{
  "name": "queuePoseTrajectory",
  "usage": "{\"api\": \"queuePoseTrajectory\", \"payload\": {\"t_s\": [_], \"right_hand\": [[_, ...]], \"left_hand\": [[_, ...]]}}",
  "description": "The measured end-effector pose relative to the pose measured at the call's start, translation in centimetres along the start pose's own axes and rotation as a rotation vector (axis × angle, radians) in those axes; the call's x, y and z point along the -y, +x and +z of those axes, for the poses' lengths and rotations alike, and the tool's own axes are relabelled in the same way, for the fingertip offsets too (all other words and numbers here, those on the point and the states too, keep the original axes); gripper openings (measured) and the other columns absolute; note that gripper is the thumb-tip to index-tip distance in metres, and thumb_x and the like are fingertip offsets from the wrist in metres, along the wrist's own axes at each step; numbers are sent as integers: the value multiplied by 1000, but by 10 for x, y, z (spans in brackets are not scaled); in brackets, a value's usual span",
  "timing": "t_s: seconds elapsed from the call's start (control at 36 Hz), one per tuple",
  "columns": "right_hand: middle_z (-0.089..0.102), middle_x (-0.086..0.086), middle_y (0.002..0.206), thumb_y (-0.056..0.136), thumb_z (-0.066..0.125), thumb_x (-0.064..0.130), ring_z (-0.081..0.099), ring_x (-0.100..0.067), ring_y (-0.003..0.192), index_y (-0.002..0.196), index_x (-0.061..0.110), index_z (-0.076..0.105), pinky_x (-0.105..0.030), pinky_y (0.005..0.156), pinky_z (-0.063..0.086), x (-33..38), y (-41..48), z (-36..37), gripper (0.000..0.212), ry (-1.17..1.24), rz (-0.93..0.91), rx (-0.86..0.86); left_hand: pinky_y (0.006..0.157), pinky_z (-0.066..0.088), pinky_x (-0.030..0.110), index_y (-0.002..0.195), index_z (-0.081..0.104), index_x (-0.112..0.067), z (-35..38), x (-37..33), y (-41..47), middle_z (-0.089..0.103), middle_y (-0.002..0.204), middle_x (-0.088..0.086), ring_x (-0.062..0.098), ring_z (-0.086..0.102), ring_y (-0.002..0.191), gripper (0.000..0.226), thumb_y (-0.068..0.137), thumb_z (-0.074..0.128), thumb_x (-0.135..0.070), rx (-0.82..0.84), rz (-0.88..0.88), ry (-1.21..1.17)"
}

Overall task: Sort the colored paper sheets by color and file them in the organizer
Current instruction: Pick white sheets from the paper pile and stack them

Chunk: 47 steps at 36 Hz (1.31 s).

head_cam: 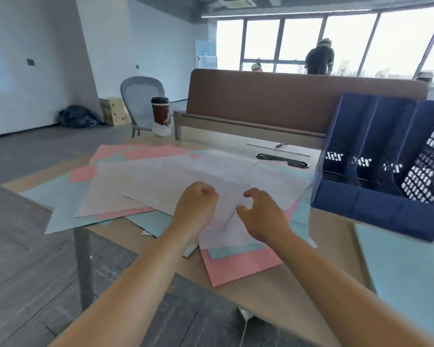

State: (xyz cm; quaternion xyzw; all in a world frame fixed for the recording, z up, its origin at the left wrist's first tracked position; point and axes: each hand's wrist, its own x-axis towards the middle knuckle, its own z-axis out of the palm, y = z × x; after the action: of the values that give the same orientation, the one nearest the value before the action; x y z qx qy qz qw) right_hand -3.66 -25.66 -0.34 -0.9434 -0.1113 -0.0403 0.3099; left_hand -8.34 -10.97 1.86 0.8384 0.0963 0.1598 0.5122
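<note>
- Left hand [196, 201] — fingers balled into a fist, gripping nothing, above the white sheets [186, 176].
- Right hand [263, 215] at its 3 o'clock — fingers bent, apart, holding nothing.
- Pink sheets [238, 266] and blue sheets [60, 211] lie mixed with the white ones on the table [286, 284].
- Organizer [376, 206] stands at the hands' 2 o'clock.

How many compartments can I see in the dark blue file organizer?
3, side by side: the left compartment, the middle compartment, the right compartment beside the mesh wall. The frame edge cuts the file organizer, so another may be hidden.
</note>
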Motion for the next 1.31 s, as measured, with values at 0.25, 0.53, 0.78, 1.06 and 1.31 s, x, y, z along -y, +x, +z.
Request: {"api": "queuePoseTrajectory", "payload": {"t_s": [0.25, 0.53, 0.78, 1.06, 1.31], "right_hand": [[30, -1, 159, 98, 51, 48, 29, -22, 145, 151, 20, 35, -37, 118, 27, 20, 50, 40, 62, -92, -5, 151], [42, -8, 147, 95, 55, 47, 33, -25, 140, 146, 16, 43, -38, 114, 34, 36, 92, 59, 61, -139, 69, 97], [50, -10, 138, 92, 58, 38, 45, -27, 130, 138, 13, 50, -38, 107, 41, 44, 126, 71, 54, -247, 108, 38], [57, -8, 122, 92, 54, 50, 50, -30, 117, 118, 15, 63, -40, 95, 40, 50, 150, 77, 45, -549, 132, 33], [61, -5, 86, 94, 53, 21, 58, -28, 81, 82, 14, 57, -32, 66, 42, 45, 151, 59, 14, -214, 201, -65]], "left_hand": [[78, 43, 29, 109, 65, -13, -26, 39, 56, 65, 104, 2, 22, 60, 96, 21, 93, 53, -19, 19, -116, 85], [77, 40, 27, 101, 65, -15, -49, 55, 109, 61, 97, -4, 20, 58, 95, 16, 91, 54, -17, 115, -59, 218], [69, 42, 25, 103, 66, -15, -56, 76, 140, 62, 97, -5, 15, 57, 89, 18, 90, 54, -19, 210, -31, 231], [68, 42, 19, 104, 65, -18, -66, 101, 149, 63, 98, -6, 10, 58, 87, 20, 93, 50, -24, 218, -14, 153], [71, 43, 23, 103, 66, -18, -72, 96, 159, 65, 102, -5, 14, 60, 95, 20, 92, 51, -22, 148, -2, 151]]}}
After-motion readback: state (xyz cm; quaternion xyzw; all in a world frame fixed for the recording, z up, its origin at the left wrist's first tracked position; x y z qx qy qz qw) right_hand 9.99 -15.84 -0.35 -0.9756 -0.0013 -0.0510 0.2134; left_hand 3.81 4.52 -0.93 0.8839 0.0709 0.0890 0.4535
